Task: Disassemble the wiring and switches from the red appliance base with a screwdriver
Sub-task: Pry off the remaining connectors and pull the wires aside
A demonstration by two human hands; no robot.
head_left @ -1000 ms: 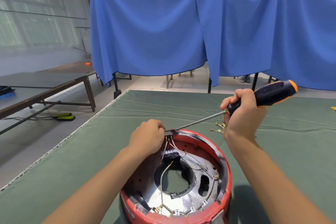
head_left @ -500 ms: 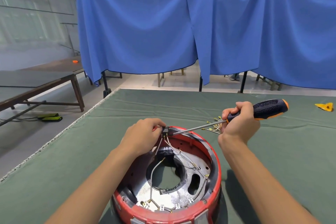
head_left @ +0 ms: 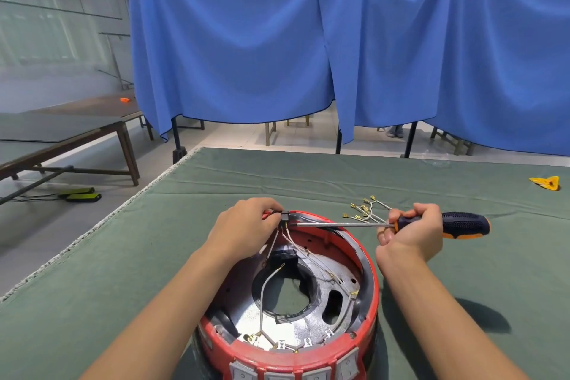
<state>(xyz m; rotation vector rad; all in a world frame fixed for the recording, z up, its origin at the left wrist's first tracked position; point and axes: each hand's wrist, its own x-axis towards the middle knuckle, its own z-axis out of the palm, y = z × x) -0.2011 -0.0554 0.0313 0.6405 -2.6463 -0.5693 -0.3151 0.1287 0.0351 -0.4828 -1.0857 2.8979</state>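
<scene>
**Screwdriver tip at a small black part on the far rim**

The green table (head_left: 123,271) carries the whole job, its cloth probably there to stop small parts rolling away. On it, close to the person, sits the red base (head_left: 371,293), open side up so the metal floor, the wires and the terminals inside can be reached from above. A row of grey switches (head_left: 296,375) lines the near wall, not yet taken out.

The right hand (head_left: 413,231) has its fingers curled around the screwdriver (head_left: 462,225) at the front of the handle, where the shaft begins. A grip that far forward likely gives finer control of the tip. The shaft lies almost level across the rim, and its tip meets the small black part (head_left: 285,216) on the far edge.

The left hand (head_left: 243,230) pinches that part between fingertips and thumb, apparently to steady it against the push of the tool. Thin white wires (head_left: 293,239) fan down from it into the base, so it is still connected.

Beyond the rim, just behind the shaft, a loose bundle of wires (head_left: 367,211) with brass ends lies on the cloth, seemingly already removed and set aside. A small yellow piece (head_left: 546,183) lies well apart at the far right.
</scene>
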